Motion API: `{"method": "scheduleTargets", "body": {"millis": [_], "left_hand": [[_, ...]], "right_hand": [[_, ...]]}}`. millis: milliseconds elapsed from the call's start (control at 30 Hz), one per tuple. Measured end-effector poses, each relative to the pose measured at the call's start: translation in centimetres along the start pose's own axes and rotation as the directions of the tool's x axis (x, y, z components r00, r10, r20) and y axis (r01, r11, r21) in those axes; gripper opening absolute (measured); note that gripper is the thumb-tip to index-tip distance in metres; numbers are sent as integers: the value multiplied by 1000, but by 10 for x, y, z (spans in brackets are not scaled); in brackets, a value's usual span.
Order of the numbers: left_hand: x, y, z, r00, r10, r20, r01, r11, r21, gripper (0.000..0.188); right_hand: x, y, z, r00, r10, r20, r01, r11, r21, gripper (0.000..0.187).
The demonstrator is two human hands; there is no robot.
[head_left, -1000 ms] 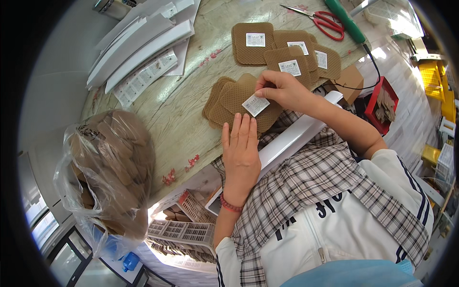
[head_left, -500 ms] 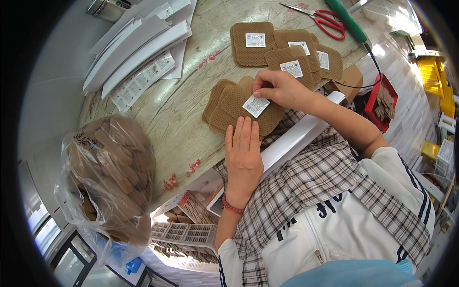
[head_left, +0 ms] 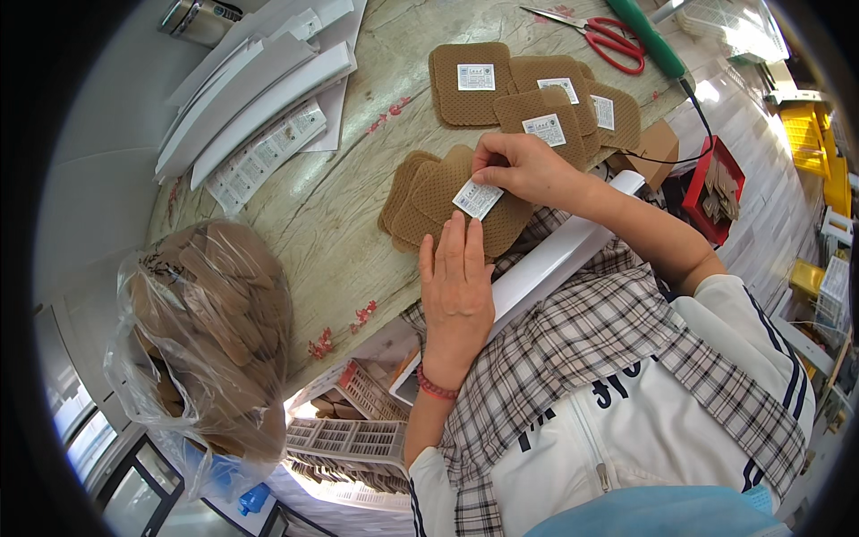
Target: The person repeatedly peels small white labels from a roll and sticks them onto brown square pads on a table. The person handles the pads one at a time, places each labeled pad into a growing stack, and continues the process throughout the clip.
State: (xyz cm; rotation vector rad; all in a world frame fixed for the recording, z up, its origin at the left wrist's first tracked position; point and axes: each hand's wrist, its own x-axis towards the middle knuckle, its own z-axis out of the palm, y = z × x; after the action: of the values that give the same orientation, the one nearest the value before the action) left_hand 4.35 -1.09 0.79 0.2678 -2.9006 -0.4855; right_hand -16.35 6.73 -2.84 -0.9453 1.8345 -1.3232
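Observation:
A white printed label (head_left: 477, 200) lies on the top brown textured pad (head_left: 506, 225) of a fanned pile near the table's front edge. My right hand (head_left: 530, 166) pinches the label's upper right corner between thumb and fingertips. My left hand (head_left: 457, 302) rests flat, fingers stretched out, with its fingertips on the pad and at the label's lower edge. More brown pads (head_left: 404, 208) show no labels at the pile's left side. Beyond my right hand, several pads (head_left: 456, 109) with white labels lie in overlapping groups.
White paper sheets and label strips (head_left: 259, 116) are stacked at the far left. A clear plastic bag (head_left: 210, 331) full of brown pieces stands left of the table. Red-handled scissors (head_left: 613, 45) and a green corded tool (head_left: 651, 40) lie far right; a red box (head_left: 716, 188) sits beyond the edge.
My left fingertips have slid slightly up onto the label's lower edge. My right hand keeps its pinch in almost the same place.

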Motion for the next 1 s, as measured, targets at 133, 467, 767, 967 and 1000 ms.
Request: {"method": "scheduleTargets", "body": {"millis": [133, 467, 767, 967, 1000], "left_hand": [[4, 5, -5, 998, -22, 53, 22, 1000, 1, 75], [5, 8, -3, 996, -17, 93, 7, 995, 103, 78], [5, 2, 5, 996, -23, 81, 16, 996, 88, 80], [3, 1, 7, 998, -34, 46, 31, 997, 64, 75], [4, 0, 6, 999, -30, 37, 28, 998, 56, 74]], "right_hand": [[-4, -2, 0, 1000, 14, 7, -13, 1000, -3, 11], [-10, -4, 4, 996, -64, -61, 57, 992, -115, 24], [-15, 0, 6, 963, -117, -241, 51, 963, -264, 42], [-8, -5, -4, 985, 115, -130, -145, 958, -247, 35], [-4, -1, -4, 983, 154, -104, -171, 967, -188, 34]]}}
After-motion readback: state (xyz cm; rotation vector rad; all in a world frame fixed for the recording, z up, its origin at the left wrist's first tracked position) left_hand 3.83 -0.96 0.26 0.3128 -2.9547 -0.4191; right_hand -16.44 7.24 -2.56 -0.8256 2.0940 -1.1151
